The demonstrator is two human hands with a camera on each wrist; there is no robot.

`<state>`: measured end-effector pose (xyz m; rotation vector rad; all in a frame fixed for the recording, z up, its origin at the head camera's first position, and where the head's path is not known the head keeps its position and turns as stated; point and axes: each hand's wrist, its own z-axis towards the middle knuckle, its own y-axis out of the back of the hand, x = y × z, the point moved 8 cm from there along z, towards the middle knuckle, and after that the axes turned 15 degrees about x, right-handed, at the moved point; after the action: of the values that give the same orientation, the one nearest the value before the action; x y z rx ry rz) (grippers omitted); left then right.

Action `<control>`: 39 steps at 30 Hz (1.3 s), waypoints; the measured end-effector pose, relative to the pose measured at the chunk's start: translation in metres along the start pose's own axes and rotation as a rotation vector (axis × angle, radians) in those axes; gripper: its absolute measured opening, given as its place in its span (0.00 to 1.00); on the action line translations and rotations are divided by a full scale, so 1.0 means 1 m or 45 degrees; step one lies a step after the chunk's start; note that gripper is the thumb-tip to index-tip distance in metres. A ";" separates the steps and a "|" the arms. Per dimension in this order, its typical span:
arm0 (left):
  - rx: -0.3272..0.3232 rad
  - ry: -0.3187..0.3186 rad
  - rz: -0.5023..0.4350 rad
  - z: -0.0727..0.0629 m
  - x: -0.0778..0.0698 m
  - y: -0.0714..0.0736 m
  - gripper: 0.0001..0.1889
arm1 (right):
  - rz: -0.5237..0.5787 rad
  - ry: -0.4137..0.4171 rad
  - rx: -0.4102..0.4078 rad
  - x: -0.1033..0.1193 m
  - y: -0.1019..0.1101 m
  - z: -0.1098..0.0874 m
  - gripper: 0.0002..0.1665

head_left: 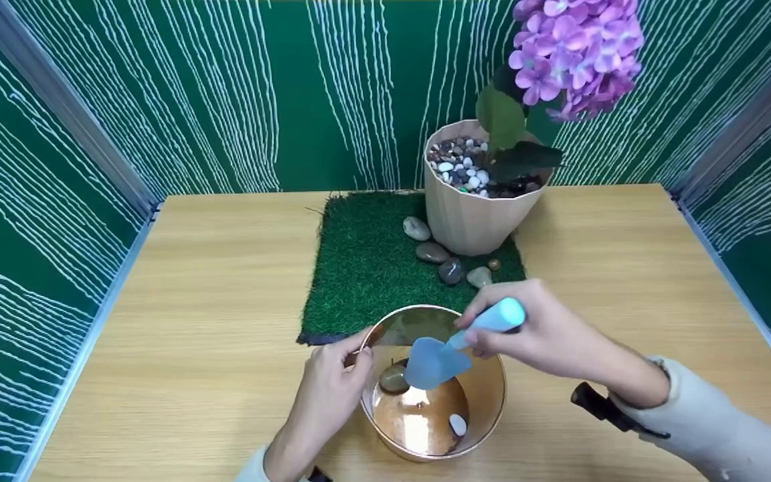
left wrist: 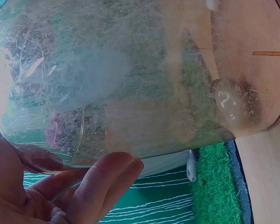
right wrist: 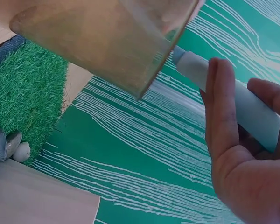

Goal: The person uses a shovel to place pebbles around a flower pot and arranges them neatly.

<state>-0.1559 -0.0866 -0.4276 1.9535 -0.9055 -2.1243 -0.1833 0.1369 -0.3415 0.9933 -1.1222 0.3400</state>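
A clear amber-tinted bucket (head_left: 489, 395) stands on the table close to me. My left hand (head_left: 332, 385) grips its left rim, thumb at the top edge; in the left wrist view, fingers (left wrist: 100, 182) lie along the bucket's outer wall. A light blue hand trowel (head_left: 436, 365) is in my right hand (head_left: 553, 335), which holds the handle (right wrist: 256, 112). The trowel's blade hangs tilted inside the bucket's mouth. Below it, on the bucket floor, lie a brownish stone (head_left: 394, 379) at the left and a white pebble (head_left: 458, 424) at the lower right.
Behind the bucket lies a green turf mat (head_left: 365, 268). A beige pot (head_left: 472, 224) with pebbles and a purple flower (head_left: 579, 60) stands at its back right. Several stones (head_left: 432, 252) sit before the pot. Green walls with white lines (head_left: 211, 100) enclose the wooden table (head_left: 205, 301).
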 end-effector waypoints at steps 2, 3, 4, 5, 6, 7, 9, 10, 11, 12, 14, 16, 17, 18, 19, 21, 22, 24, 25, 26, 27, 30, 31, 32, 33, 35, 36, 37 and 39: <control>-0.001 -0.006 -0.006 0.000 0.000 0.000 0.22 | -0.085 0.019 0.028 0.000 -0.006 0.004 0.06; -0.001 -0.004 -0.012 -0.001 0.000 0.000 0.22 | -0.119 0.023 0.044 -0.001 -0.009 0.005 0.05; -0.001 -0.009 -0.015 -0.001 -0.001 0.000 0.22 | -0.155 0.027 0.062 -0.001 -0.012 0.007 0.05; 0.000 -0.015 -0.020 -0.001 -0.001 0.000 0.22 | -0.187 0.029 0.079 -0.002 -0.015 0.009 0.04; 0.001 -0.020 -0.022 -0.001 -0.001 0.000 0.21 | -0.210 0.027 0.099 -0.002 -0.018 0.010 0.04; 0.000 -0.027 -0.025 -0.001 -0.002 0.001 0.21 | -0.234 0.026 0.118 -0.003 -0.021 0.012 0.04; 0.001 -0.031 -0.024 -0.001 -0.002 0.000 0.21 | -0.281 0.008 0.151 -0.005 -0.026 0.015 0.04; 0.001 -0.035 -0.020 -0.001 -0.002 0.000 0.21 | -0.305 -0.004 0.165 -0.006 -0.028 0.016 0.04; 0.002 -0.033 -0.019 -0.001 -0.002 0.000 0.21 | -0.325 -0.019 0.179 -0.007 -0.030 0.017 0.03; 0.003 -0.029 -0.015 -0.001 -0.002 0.000 0.21 | -0.338 -0.036 0.192 -0.008 -0.032 0.018 0.04; 0.009 -0.017 -0.012 -0.001 -0.001 0.000 0.21 | -0.354 -0.067 0.216 -0.010 -0.035 0.018 0.04; 0.015 -0.007 -0.007 0.000 0.000 0.000 0.22 | -0.363 -0.090 0.235 -0.011 -0.037 0.019 0.04; 0.018 -0.002 -0.007 0.000 0.001 0.000 0.22 | -0.369 -0.096 0.244 -0.011 -0.038 0.019 0.04; 0.019 0.002 -0.005 0.000 0.001 0.000 0.22 | -0.374 -0.102 0.251 -0.012 -0.039 0.019 0.05; 0.020 0.003 -0.005 0.000 0.001 0.000 0.22 | -0.381 -0.105 0.259 -0.012 -0.040 0.020 0.05; 0.018 0.006 -0.003 0.000 0.001 0.000 0.22 | -0.379 -0.118 0.276 -0.014 -0.042 0.020 0.06; 0.015 0.006 -0.001 0.000 0.001 0.000 0.22 | -0.383 -0.120 0.283 -0.015 -0.043 0.020 0.06; 0.009 0.002 -0.003 -0.001 0.001 0.000 0.22 | -0.387 -0.120 0.297 -0.016 -0.046 0.021 0.06; 0.007 -0.001 -0.005 -0.001 0.001 0.000 0.22 | -0.388 -0.122 0.303 -0.017 -0.047 0.021 0.06; 0.004 -0.005 -0.003 -0.001 0.001 0.000 0.21 | -0.392 -0.120 0.307 -0.018 -0.048 0.020 0.05; 0.000 -0.005 -0.003 -0.001 0.001 0.000 0.21 | -0.397 -0.121 0.311 -0.019 -0.049 0.020 0.05; -0.002 -0.001 -0.005 -0.001 0.001 0.000 0.21 | -0.413 -0.122 0.320 -0.019 -0.051 0.020 0.06; -0.001 0.003 -0.005 0.000 0.001 0.000 0.22 | -0.417 -0.121 0.322 -0.019 -0.051 0.020 0.06; -0.001 0.001 -0.001 0.000 0.001 0.000 0.22 | -0.420 -0.120 0.326 -0.019 -0.052 0.020 0.06; -0.001 0.005 -0.001 0.000 0.002 0.000 0.22 | -0.423 -0.121 0.330 -0.019 -0.052 0.020 0.06; 0.002 0.005 0.001 0.000 0.002 0.000 0.22 | -0.428 -0.119 0.336 -0.019 -0.053 0.020 0.06; 0.004 0.006 0.002 0.000 0.002 0.000 0.22 | -0.434 -0.116 0.337 -0.018 -0.053 0.020 0.06; 0.005 0.004 0.001 0.000 0.002 0.000 0.22 | -0.436 -0.114 0.340 -0.018 -0.053 0.020 0.07; 0.008 0.009 -0.004 0.000 0.003 -0.001 0.22 | -0.442 -0.107 0.341 -0.018 -0.054 0.020 0.06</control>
<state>-0.1561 -0.0874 -0.4301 1.9654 -0.9100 -2.1174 -0.1667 0.0952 -0.3816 1.4267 -0.9715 0.1699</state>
